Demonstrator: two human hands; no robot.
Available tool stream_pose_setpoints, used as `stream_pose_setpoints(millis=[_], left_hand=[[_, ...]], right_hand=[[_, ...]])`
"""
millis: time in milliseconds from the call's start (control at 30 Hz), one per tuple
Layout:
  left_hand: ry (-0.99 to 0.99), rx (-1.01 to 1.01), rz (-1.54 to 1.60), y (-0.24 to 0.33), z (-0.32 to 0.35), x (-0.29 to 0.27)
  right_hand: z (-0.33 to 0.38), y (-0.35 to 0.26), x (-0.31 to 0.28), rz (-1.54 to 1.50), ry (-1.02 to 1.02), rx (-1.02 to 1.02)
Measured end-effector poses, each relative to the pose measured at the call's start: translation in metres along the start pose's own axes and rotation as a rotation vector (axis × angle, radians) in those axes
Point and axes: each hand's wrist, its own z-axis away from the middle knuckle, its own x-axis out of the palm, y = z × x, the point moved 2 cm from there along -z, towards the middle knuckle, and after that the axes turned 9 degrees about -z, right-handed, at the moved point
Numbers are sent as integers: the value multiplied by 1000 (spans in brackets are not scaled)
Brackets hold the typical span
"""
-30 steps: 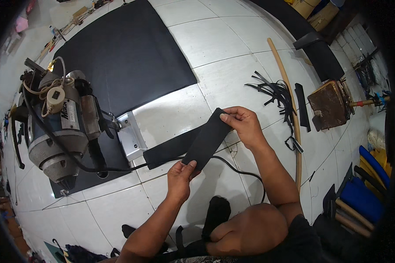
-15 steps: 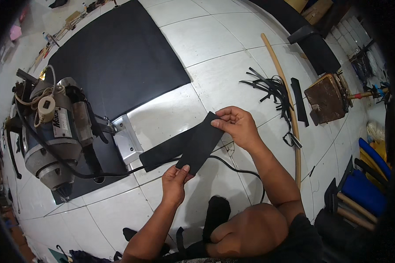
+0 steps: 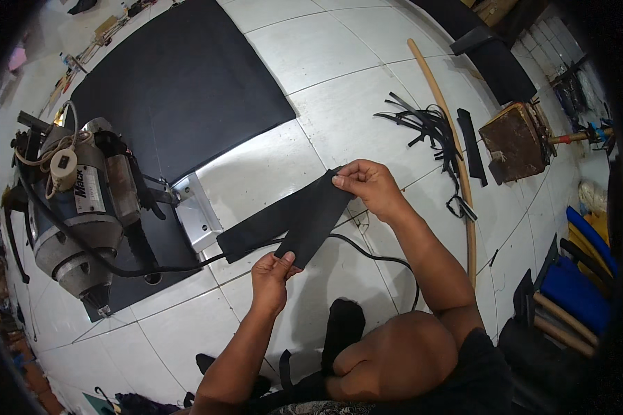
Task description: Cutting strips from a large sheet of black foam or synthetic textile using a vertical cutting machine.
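A flat black strip, rubbery or leathery in look, is stretched between my hands at a slant. My right hand pinches its far upper end between thumb and fingers. The near lower end is pinched by my left hand. A second black strip runs leftward from the same upper end, making a V with the first. Whether the two are joined, or the second is also in my right fingers, I cannot tell. A black power cable passes beneath on the white tiles.
To the left, a large grey motor tool stands on a black base beside a silver metal plate. Beyond lies a big black sheet. Rightward are black offcut strips, a wooden pole and a brown block.
The whole view has shifted slightly. The upper end of the held strip now lines up more closely with the second strip; both hands keep their pinch.
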Motion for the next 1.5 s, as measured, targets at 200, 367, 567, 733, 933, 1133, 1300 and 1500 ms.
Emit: stream_pose_setpoints(millis=[200, 367, 567, 733, 933, 1133, 1300, 1500], left_hand=[[-25, -35, 111, -5, 1, 5], [22, -119, 145, -1, 2, 10], [28, -62, 90, 3, -2, 3], [99, 185, -237, 7, -4, -9], [83, 339, -424, 24, -8, -27], [67, 315, -664, 50, -15, -33], [70, 327, -560, 49, -20, -41], [-2, 347, -392, 67, -5, -5]], right_hand=[[-5, 13, -6, -41, -24, 12], [-10, 26, -17, -52, 18, 173], [-11, 31, -18, -50, -11, 172], [-10, 25, -21, -11, -140, 138], [-10, 26, -22, 62, -234, 159], [-7, 29, -23, -115, -140, 266], [-6, 34, -12, 149, -231, 52], [1, 13, -12, 336, -42, -66]])
